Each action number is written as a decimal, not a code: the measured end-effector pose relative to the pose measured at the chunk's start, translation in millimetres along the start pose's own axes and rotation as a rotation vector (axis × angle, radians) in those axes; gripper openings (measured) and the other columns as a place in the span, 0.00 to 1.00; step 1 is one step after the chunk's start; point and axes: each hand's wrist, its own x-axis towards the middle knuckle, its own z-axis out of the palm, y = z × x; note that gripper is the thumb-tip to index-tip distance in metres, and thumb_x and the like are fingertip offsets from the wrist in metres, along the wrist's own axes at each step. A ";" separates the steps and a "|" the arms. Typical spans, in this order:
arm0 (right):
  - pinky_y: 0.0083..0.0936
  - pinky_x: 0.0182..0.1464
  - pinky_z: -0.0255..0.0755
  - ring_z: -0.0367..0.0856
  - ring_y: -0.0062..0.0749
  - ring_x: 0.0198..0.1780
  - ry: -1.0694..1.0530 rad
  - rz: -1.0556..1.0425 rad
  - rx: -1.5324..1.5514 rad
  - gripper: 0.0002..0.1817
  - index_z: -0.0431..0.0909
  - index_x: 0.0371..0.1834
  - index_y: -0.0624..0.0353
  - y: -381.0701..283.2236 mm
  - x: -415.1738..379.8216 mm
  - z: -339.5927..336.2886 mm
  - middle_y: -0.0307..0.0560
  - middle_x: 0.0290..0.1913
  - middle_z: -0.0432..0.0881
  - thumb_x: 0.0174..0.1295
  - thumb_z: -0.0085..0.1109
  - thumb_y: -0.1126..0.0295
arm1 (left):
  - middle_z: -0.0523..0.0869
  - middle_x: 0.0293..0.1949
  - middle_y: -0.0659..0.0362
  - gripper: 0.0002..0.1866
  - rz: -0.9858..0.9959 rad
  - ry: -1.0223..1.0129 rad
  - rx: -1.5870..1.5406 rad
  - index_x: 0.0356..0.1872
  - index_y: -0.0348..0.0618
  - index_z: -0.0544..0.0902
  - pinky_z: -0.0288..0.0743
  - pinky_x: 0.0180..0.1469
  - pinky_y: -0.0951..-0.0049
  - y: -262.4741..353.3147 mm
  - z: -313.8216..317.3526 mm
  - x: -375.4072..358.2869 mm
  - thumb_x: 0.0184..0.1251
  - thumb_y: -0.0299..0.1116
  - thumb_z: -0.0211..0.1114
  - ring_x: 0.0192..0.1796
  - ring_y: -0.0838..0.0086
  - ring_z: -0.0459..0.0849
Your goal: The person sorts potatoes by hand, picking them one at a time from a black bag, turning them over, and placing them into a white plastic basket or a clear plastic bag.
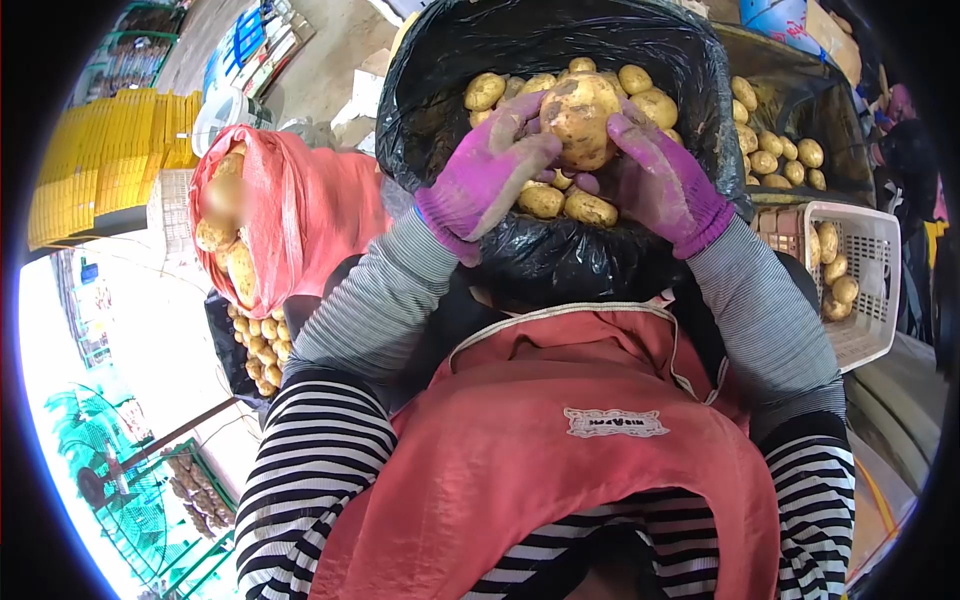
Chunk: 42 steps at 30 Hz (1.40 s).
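Observation:
A large potato (581,122) with brown soil patches is held up over a container lined with black plastic (430,75). My left hand (492,172), in a dirty purple glove, grips its left side with the fingers partly behind it. At its right side is my right hand (668,180), gloved the same way, its thumb against the skin and its other fingers partly hidden underneath. Several smaller potatoes (590,209) lie in the container below and around both hands.
To the left stands a red mesh sack (320,195) of potatoes, with a black crate (232,345) of small ones below it. A white plastic basket (868,230) and a dark bin (830,95), both with potatoes, are on the right. Yellow crates (110,160) are stacked far left.

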 end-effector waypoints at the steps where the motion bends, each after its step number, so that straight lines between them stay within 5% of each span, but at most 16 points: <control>1: 0.33 0.60 0.74 0.74 0.36 0.64 0.002 0.007 -0.019 0.30 0.58 0.73 0.54 0.1 -1.4 3.3 0.46 0.65 0.71 0.73 0.50 0.54 | 0.76 0.56 0.56 0.24 0.017 0.014 0.039 0.67 0.36 0.68 0.78 0.53 0.74 -3.2 1.3 -1.0 0.71 0.26 0.53 0.54 0.74 0.79; 11: 0.36 0.63 0.74 0.73 0.37 0.65 -0.037 0.040 0.093 0.29 0.59 0.72 0.56 3.3 1.2 -5.4 0.48 0.65 0.71 0.74 0.49 0.55 | 0.75 0.58 0.55 0.26 0.016 -0.015 -0.057 0.67 0.35 0.66 0.79 0.50 0.73 -11.4 1.1 2.4 0.68 0.29 0.55 0.52 0.74 0.80; 17: 0.33 0.63 0.73 0.73 0.35 0.65 -0.030 -0.004 -0.067 0.31 0.57 0.74 0.57 -5.9 -2.5 3.0 0.47 0.65 0.71 0.73 0.52 0.57 | 0.79 0.52 0.52 0.27 -0.036 -0.052 -0.181 0.67 0.33 0.68 0.80 0.47 0.74 -4.3 -15.7 5.6 0.71 0.34 0.58 0.49 0.73 0.81; 20: 0.32 0.63 0.72 0.72 0.34 0.65 -0.003 -0.059 -0.219 0.33 0.55 0.75 0.58 -1.7 -1.9 -0.8 0.49 0.65 0.70 0.72 0.55 0.59 | 0.80 0.51 0.52 0.26 -0.044 0.004 -0.001 0.67 0.33 0.68 0.81 0.45 0.74 5.1 -6.8 2.8 0.72 0.35 0.57 0.46 0.73 0.83; 23: 0.34 0.60 0.75 0.74 0.37 0.63 0.006 -0.080 -0.449 0.34 0.51 0.77 0.58 2.3 -0.2 -12.1 0.49 0.67 0.68 0.73 0.52 0.62 | 0.77 0.58 0.56 0.25 -0.075 0.004 0.074 0.67 0.35 0.69 0.79 0.45 0.76 -2.7 -7.7 1.0 0.73 0.36 0.53 0.55 0.73 0.79; 26: 0.35 0.62 0.74 0.73 0.38 0.65 0.055 -0.020 -0.344 0.33 0.50 0.77 0.59 -3.2 -5.1 -0.6 0.49 0.67 0.67 0.73 0.52 0.63 | 0.77 0.59 0.56 0.25 -0.066 -0.053 -0.003 0.67 0.36 0.69 0.80 0.45 0.77 -13.9 -18.4 4.0 0.74 0.38 0.54 0.56 0.73 0.78; 29: 0.30 0.65 0.71 0.71 0.33 0.66 -0.009 -0.158 -0.377 0.31 0.58 0.74 0.59 -2.6 -2.2 -0.2 0.50 0.67 0.68 0.71 0.57 0.67 | 0.78 0.58 0.55 0.25 0.003 -0.056 -0.100 0.67 0.36 0.71 0.79 0.46 0.77 -5.4 -16.3 3.2 0.74 0.38 0.55 0.55 0.73 0.79; 32: 0.30 0.65 0.71 0.71 0.34 0.66 0.014 -0.305 -0.864 0.30 0.61 0.73 0.57 -2.8 -2.0 -2.2 0.49 0.67 0.68 0.69 0.58 0.70 | 0.79 0.53 0.50 0.21 -0.027 0.036 0.053 0.64 0.32 0.72 0.83 0.43 0.75 -7.2 -4.7 2.3 0.75 0.33 0.51 0.50 0.72 0.83; 38: 0.32 0.68 0.68 0.67 0.36 0.69 0.010 -0.329 -0.626 0.31 0.64 0.71 0.53 -4.6 -5.4 5.8 0.50 0.67 0.69 0.64 0.62 0.73 | 0.81 0.53 0.56 0.25 0.011 -0.013 0.066 0.66 0.37 0.71 0.77 0.46 0.78 -20.5 -14.4 8.6 0.77 0.43 0.50 0.52 0.75 0.80; 42: 0.36 0.68 0.67 0.68 0.44 0.68 0.039 -0.716 -1.359 0.34 0.67 0.68 0.51 -6.0 -0.1 -3.2 0.53 0.66 0.69 0.56 0.67 0.73 | 0.79 0.55 0.55 0.26 -0.027 0.073 -0.135 0.68 0.37 0.69 0.77 0.46 0.77 -6.7 7.2 2.4 0.79 0.46 0.46 0.51 0.74 0.80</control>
